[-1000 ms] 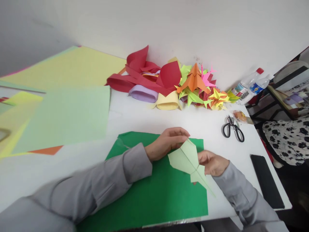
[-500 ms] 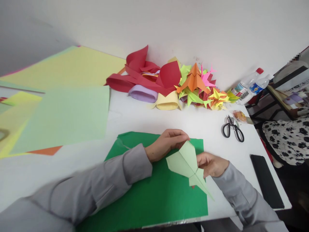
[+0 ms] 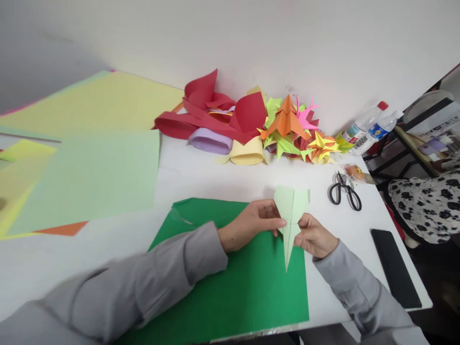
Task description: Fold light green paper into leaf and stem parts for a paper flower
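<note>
A folded pale green paper plane (image 3: 290, 218) is held up between my two hands, its long narrow point toward me and its broad end away. My left hand (image 3: 253, 223) pinches its left edge, thumb on top and fingers underneath. On the other side, my right hand (image 3: 315, 235) grips the right edge near the small flap, with some fingers hidden behind the paper. Below them lies a green sheet (image 3: 230, 292) on the white table.
Large pale green (image 3: 100, 177) and yellow sheets (image 3: 140, 93) lie at left. Along the wall sit red paper loops (image 3: 204, 112) and a heap of folded paper shapes (image 3: 287, 122). Scissors (image 3: 344, 190), a black phone-like slab (image 3: 395, 268) and two bottles (image 3: 370, 124) stand or lie at right.
The paper plane has turned from slanting to nearly upright in view, its point now toward me. My left thumb has moved down onto its left side; my right hand still grips it.
</note>
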Motion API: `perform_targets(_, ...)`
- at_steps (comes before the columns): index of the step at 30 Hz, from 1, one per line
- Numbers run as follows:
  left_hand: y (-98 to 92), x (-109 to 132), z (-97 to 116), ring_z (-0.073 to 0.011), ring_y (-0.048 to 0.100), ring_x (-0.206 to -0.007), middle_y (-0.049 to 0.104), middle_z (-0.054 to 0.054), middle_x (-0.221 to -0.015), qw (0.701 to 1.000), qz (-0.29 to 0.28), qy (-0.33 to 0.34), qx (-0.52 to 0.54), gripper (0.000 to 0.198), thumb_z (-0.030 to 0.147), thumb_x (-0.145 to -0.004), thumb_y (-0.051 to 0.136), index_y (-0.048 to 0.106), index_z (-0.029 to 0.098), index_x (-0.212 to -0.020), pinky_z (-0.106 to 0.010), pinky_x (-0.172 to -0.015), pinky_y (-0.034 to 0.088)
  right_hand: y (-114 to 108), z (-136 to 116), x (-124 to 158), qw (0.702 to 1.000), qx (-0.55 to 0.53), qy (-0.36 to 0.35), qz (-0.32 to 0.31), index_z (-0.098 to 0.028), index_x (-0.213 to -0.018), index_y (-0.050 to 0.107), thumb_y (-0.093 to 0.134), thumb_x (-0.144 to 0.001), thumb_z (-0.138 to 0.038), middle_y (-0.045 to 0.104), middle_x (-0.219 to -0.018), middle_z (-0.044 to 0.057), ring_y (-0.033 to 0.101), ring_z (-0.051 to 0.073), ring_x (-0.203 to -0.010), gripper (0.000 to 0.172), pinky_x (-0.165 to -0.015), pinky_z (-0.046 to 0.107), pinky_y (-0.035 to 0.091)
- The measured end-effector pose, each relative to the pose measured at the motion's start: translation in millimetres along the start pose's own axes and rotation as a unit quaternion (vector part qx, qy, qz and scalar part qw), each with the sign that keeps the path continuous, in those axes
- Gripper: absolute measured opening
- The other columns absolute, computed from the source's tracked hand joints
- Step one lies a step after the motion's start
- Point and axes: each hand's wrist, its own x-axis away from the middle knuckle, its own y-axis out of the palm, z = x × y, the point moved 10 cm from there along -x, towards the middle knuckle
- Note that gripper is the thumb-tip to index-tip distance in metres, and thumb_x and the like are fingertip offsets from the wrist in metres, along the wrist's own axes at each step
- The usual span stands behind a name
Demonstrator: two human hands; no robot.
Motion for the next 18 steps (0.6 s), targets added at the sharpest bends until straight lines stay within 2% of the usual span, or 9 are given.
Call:
perform_targets(6,1.4,1.3,-9.3,-0.0122,0.058,-0.057,0.066,-0.004,-0.071,0.999,0.027,-0.01,-0.032,0.031,0.034,-0.067,0.076,0.064,0.011,-0.085,-0.021,-0.046,0.043,5.3,3.3,-0.8,0.999,0.051,0.005,-0.011,-0.015,-0.077,0.069,0.083,-0.057,-0.027,0.07,-0.071,0.003,0.064,0.013,-0.063,0.028,-0.056,0.021,0.049)
perform_targets(9,1.3,2.0,-8.4,-0.0121,0.058,-0.055,0.066,-0.004,-0.07,0.999,0.032,-0.007,-0.034,0.032,0.033,-0.066,0.077,0.064,0.011,-0.084,-0.02,-0.044,0.042,7.6,3.3,-0.3,0.998,0.057,0.01,-0.006,-0.015,-0.076,0.069,0.083,-0.056,-0.027,0.069,-0.069,0.003,0.064,0.013,-0.063,0.027,-0.056,0.021,0.049)
perform_targets(13,-2.6,3.9,-6.4,-0.0113,0.056,-0.054,0.065,-0.003,-0.068,0.997,0.066,-0.001,-0.037,0.033,0.032,-0.063,0.078,0.063,0.011,-0.083,-0.02,-0.043,0.042,8.6,1.6,0.9,0.998,0.054,0.013,0.015,-0.016,-0.076,0.071,0.08,-0.06,-0.025,0.068,-0.066,0.003,0.065,0.014,-0.066,0.021,-0.06,0.022,0.051)
perform_targets(18,-5.7,5.0,-6.0,-0.0111,0.056,-0.054,0.066,-0.003,-0.069,0.993,0.092,0.001,-0.068,0.031,0.031,-0.064,0.077,0.063,0.011,-0.083,-0.02,-0.042,0.042,6.9,2.7,0.6,0.998,0.054,0.019,0.027,-0.012,-0.076,0.07,0.079,-0.06,-0.021,0.067,-0.064,0.004,0.066,0.016,-0.065,0.02,-0.061,0.025,0.053)
